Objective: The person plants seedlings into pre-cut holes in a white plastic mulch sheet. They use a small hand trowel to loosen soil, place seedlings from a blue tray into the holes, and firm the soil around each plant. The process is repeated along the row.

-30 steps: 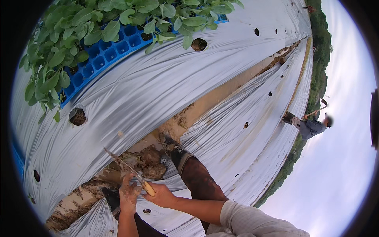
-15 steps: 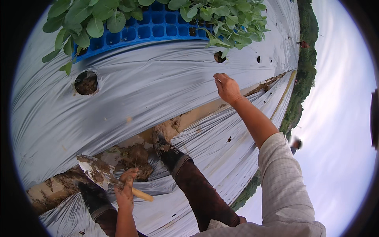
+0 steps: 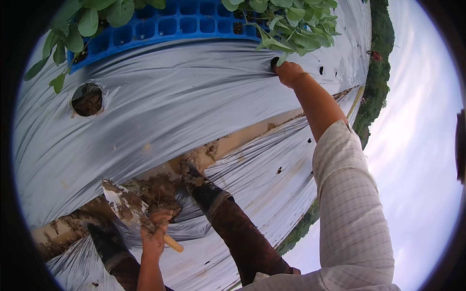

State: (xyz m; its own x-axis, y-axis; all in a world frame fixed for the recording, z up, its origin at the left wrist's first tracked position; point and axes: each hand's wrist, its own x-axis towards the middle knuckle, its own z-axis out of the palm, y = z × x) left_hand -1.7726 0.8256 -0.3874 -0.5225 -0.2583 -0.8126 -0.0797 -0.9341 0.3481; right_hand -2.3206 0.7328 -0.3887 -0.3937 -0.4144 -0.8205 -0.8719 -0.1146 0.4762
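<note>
A muddy trowel (image 3: 125, 204) with a pale wooden handle is in my left hand (image 3: 154, 232), its fingers closed around it low over the furrow. My right hand (image 3: 290, 74) reaches out to a dark hole (image 3: 274, 63) in the silvery plastic sheet. Its fingertips are hidden at the hole, so what they hold, if anything, does not show. Just beyond lies a blue seedling tray (image 3: 167, 37) with many bare cells. Leafy green seedlings (image 3: 298, 26) fill its right end and overhang near my right hand; more leaves (image 3: 73, 36) hang over its left end.
Another round hole (image 3: 87, 100) with soil inside opens in the sheet at left. My muddy boots (image 3: 206, 194) stand in a wet furrow (image 3: 238, 143) between two covered beds. A clump of mud (image 3: 160, 192) lies beside the trowel. Smaller holes (image 3: 321, 71) continue along the bed.
My right hand has moved away from me to the hole, its fingertips passing out of sight. My left hand still grips the trowel, slightly shifted. The view has shifted, and the tray appears higher.
</note>
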